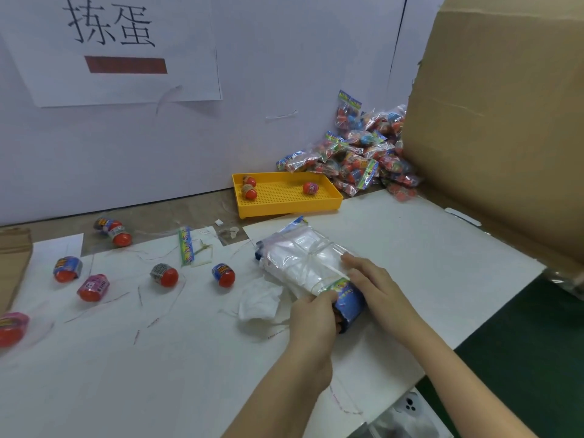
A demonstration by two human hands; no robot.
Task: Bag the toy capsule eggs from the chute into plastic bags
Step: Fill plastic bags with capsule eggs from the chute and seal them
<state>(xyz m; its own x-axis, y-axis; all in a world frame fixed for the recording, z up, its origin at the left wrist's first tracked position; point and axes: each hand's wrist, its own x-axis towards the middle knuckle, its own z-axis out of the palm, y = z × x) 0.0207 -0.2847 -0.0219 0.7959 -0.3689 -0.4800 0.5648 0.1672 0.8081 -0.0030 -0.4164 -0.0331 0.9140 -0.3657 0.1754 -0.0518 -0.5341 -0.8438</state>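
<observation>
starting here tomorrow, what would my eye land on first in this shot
A banded bundle of empty plastic bags sits mid-table, the left hand gripping its printed end, the right hand resting on it. Red capsule eggs lie scattered left; filled bags pile behind a yellow tray.

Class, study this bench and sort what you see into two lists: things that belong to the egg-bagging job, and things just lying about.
Belongs to the job: bundle of empty bags, gripped by the left hand and touched by the right hand; loose capsule eggs; yellow tray; pile of filled bags.
Just lying about: crumpled tissue; phone.
</observation>
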